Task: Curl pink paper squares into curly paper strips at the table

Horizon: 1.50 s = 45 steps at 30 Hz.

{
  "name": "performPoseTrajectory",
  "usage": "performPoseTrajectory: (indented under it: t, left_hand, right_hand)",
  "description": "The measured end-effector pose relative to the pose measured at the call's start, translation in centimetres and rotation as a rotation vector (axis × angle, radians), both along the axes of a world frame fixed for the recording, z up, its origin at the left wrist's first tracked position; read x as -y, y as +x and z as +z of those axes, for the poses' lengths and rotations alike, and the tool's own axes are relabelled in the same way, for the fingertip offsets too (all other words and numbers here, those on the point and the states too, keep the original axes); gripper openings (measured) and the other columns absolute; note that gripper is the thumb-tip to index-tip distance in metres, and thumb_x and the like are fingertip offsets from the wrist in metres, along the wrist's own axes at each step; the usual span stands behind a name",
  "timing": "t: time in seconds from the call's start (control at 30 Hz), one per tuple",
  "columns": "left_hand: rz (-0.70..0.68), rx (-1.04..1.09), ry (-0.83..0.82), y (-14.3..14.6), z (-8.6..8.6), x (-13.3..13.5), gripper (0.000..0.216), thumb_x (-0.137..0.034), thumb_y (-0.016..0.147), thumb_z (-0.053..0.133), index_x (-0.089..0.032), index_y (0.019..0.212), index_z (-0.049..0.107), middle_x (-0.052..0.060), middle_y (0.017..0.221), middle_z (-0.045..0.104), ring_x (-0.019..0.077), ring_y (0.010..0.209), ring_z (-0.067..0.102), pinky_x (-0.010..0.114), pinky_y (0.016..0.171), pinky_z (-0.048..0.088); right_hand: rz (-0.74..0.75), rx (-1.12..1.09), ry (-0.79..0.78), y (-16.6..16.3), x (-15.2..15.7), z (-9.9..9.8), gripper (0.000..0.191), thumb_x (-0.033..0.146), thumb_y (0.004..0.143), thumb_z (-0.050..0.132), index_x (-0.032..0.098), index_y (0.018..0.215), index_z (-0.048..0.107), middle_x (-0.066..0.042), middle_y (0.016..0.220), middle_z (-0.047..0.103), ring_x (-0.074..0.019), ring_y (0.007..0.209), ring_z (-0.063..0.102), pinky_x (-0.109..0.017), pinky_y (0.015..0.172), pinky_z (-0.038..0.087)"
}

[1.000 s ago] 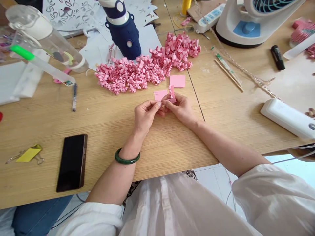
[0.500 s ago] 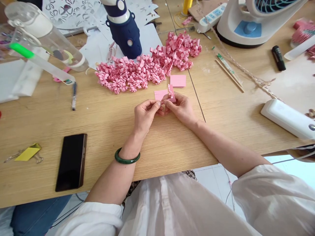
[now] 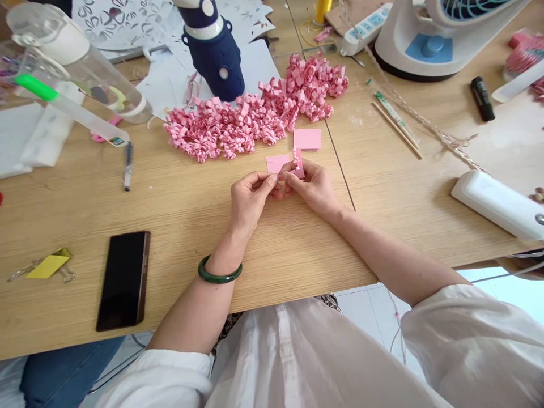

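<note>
Both hands meet over the middle of the wooden worktop (image 3: 178,209). The left hand (image 3: 249,198) and the right hand (image 3: 312,184) each have the grip pressed together, thumb against forefinger, pinching the same small pink paper piece (image 3: 297,161), whose upper edge curls into tiny loops. A green bangle (image 3: 220,275) sits on the left wrist.

Just behind the hands lie 2 flat pink squares: one (image 3: 306,139) clear of them, one (image 3: 276,163) partly hidden by the fingers. Beyond these spreads a heap of pink curled paper pieces (image 3: 255,116), touching a dark blue bottle (image 3: 215,54). A black phone (image 3: 123,279) lies face up near the front edge, a yellow binder clip (image 3: 49,264) left of it. A white fan (image 3: 429,34) stands far right. No brand, label or writing is readable on anything.
</note>
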<state>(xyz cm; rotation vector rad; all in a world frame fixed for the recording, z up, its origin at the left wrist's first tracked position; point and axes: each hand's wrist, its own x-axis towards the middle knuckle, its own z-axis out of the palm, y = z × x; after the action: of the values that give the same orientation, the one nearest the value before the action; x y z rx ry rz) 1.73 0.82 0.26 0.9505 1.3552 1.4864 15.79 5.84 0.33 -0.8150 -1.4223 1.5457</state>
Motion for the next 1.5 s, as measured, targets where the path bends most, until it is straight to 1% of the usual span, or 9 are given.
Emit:
performPoseTrajectory:
  t: [0.07,0.2,0.3,0.53,0.83,0.93,1.07,1.2,1.5]
  left_hand:
    - [-0.006,0.003,0.008,0.01,0.1,0.04,0.027,-0.042,0.074,0.082,-0.016,0.078,0.076,0.001,0.067,0.073,0.0097,0.051,0.064,0.022,0.057,0.057]
    - [-0.018,0.008,-0.025,0.04,0.27,0.08,0.032,-0.048,0.081,0.076,-0.016,0.084,0.077,0.004,0.072,0.075,0.0118,0.057,0.069,0.022,0.058,0.057]
    - [-0.018,0.014,-0.028,0.08,0.27,0.09,0.035,-0.05,0.081,0.075,-0.016,0.084,0.077,0.005,0.075,0.076,0.0129,0.06,0.07,0.023,0.059,0.058]
    - [-0.039,0.042,0.014,0.1,0.07,0.09,0.031,-0.045,0.078,0.08,-0.015,0.084,0.079,0.004,0.074,0.077,0.0126,0.059,0.07,0.023,0.059,0.06]
    - [-0.059,0.039,0.03,-0.07,0.02,0.13,0.031,-0.046,0.081,0.078,-0.016,0.086,0.081,0.005,0.074,0.077,0.0126,0.055,0.07,0.024,0.058,0.061]
    - [-0.054,0.017,0.047,-0.12,-0.07,0.12,0.027,-0.043,0.079,0.081,-0.017,0.088,0.082,0.004,0.076,0.078,0.0115,0.056,0.07,0.024,0.06,0.062]
    - [-0.03,0.0,0.072,-0.15,-0.25,0.05,0.023,-0.04,0.077,0.083,-0.018,0.084,0.082,0.003,0.074,0.077,0.0104,0.054,0.068,0.023,0.06,0.062]
    - [-0.032,-0.028,0.086,-0.17,-0.41,-0.02,0.023,-0.04,0.079,0.082,-0.018,0.084,0.082,0.003,0.073,0.077,0.0099,0.054,0.068,0.022,0.059,0.061]
    - [-0.014,-0.105,0.11,-0.2,-0.43,0.06,0.026,-0.042,0.083,0.078,-0.017,0.087,0.081,0.004,0.076,0.078,0.0099,0.056,0.068,0.022,0.061,0.06]
  right_hand:
    - [-0.017,0.001,0.005,-0.02,-0.08,-0.12,0.019,0.029,0.085,0.074,0.016,0.079,0.062,0.003,0.069,0.061,-0.0078,0.059,0.056,-0.023,0.059,0.048]
    - [-0.055,0.002,-0.019,-0.04,-0.25,-0.46,0.018,0.031,0.085,0.074,0.017,0.081,0.062,0.003,0.069,0.061,-0.0082,0.059,0.056,-0.024,0.059,0.049]
    - [-0.057,0.0,-0.031,0.02,-0.27,-0.54,0.018,0.03,0.086,0.074,0.017,0.082,0.062,0.002,0.071,0.061,-0.0091,0.06,0.057,-0.024,0.06,0.05]
    - [-0.032,0.0,-0.032,0.06,-0.19,-0.23,0.022,0.031,0.085,0.076,0.015,0.081,0.062,0.001,0.073,0.061,-0.0081,0.062,0.058,-0.023,0.061,0.052]
    - [-0.056,-0.029,-0.017,-0.08,-0.3,-0.43,0.016,0.023,0.085,0.074,0.015,0.078,0.062,0.002,0.072,0.061,-0.0068,0.061,0.057,-0.02,0.058,0.052]
    - [-0.062,-0.025,-0.016,-0.13,-0.36,-0.48,0.014,0.021,0.085,0.073,0.015,0.078,0.062,0.003,0.069,0.06,-0.0065,0.059,0.056,-0.02,0.056,0.051]
    - [-0.045,-0.009,0.002,-0.12,-0.31,-0.46,0.012,0.018,0.086,0.07,0.014,0.078,0.062,0.002,0.071,0.061,-0.0067,0.061,0.056,-0.02,0.058,0.05]
    - [-0.042,0.008,0.019,-0.04,-0.28,-0.46,0.012,0.018,0.087,0.069,0.014,0.078,0.062,0.002,0.071,0.061,-0.0068,0.062,0.055,-0.02,0.058,0.048]
    - [-0.049,-0.001,0.014,-0.17,-0.33,-0.48,0.008,0.016,0.087,0.067,0.015,0.082,0.062,0.003,0.07,0.06,-0.0067,0.058,0.055,-0.02,0.055,0.048]
